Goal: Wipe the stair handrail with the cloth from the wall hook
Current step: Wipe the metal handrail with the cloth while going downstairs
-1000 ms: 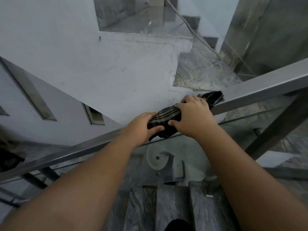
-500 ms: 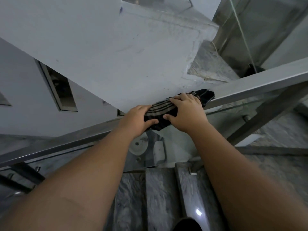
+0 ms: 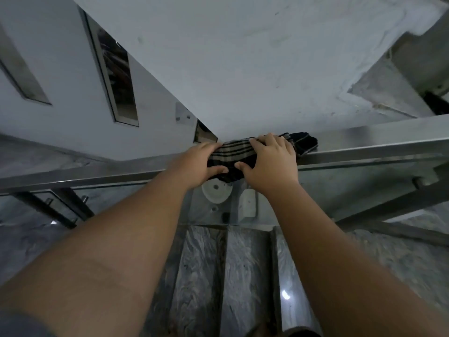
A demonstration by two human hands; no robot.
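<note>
Wiping is in hand: the cloth is pressed on the handrail by the left hand and right hand, both closed over it; sliding along the handrail is needed next.

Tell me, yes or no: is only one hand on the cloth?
No: both the left hand and the right hand press the striped cloth onto the metal handrail.

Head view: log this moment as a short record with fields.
cloth: dark with pale stripes, draped over the rail
rail: flat metal handrail, running left to right
left hand: gripping cloth at its left end, thumb under
right hand: pressing cloth from above, thumb under
cloth end: sticks out right of right hand
below: grey stone steps
</note>
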